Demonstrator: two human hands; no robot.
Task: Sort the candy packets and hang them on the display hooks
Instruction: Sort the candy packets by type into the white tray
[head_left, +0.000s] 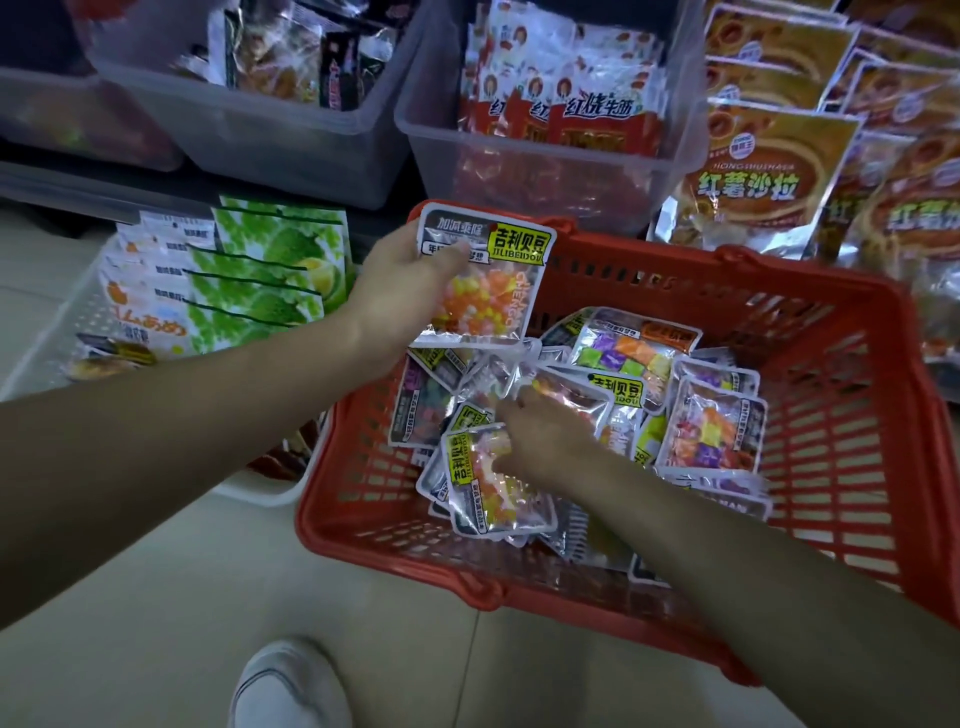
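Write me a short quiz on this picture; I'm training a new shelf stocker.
1. True or false: the left hand has a grip on a candy packet.
2. Where does the right hand reach? A) into the red basket B) up to a display hook C) into a pocket
3. What colour is the shoe at the bottom edge?
Key: 1 true; 2 A; 3 white.
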